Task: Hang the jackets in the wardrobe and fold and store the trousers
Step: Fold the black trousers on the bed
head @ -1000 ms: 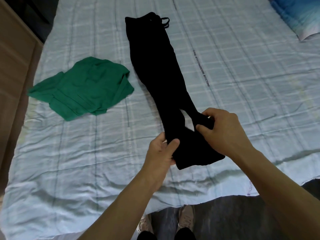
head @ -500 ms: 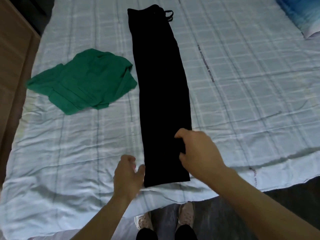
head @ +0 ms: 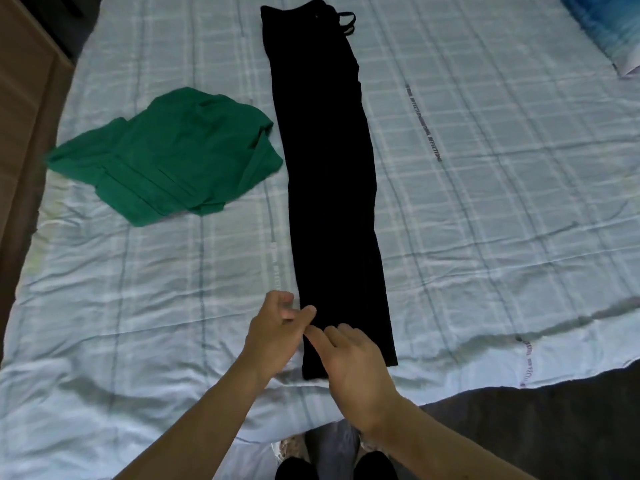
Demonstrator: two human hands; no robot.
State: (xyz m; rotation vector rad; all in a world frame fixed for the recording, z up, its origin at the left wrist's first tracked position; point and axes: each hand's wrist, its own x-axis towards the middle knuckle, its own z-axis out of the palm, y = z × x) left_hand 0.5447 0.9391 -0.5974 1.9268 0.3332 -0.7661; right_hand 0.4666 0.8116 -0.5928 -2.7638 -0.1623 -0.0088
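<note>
**Black trousers laid flat, hem end next to grab**

Bed w/ pale blue checked sheet fills most of the view; wooden furniture edge runs along the left, dark floor at bottom right. Black trousers lie lengthwise down the middle of the sheet, legs stacked one on the other, waistband at the far end w/ a drawcord loop sticking out, hems at the near edge of the bed. Green garment sits crumpled just beside the trousers on the left, its edge nearly touching them; can't tell what kind of garment it is.

Left hand hovers at the left edge of the hem, fingers loosely curled, thumb tip over the fabric edge, holding nothing as far as I can see. Right hand lies over the hem end, fingers fairly straight and pointing up-left; looks like it's resting on or smoothing the cloth, no grip visible.

Handling, my guess: soft, light, floppy fabric, no stiffness, so it'll sag and slide if lifted by one point. Prob best to pinch both hem corners, one per hand, both layers together, then carry them up toward the waistband for the fold. Sheet is wrinkled and loose, so dragging may bunch it; lift rather than slide. Drawcord should get tucked in before storing
</note>
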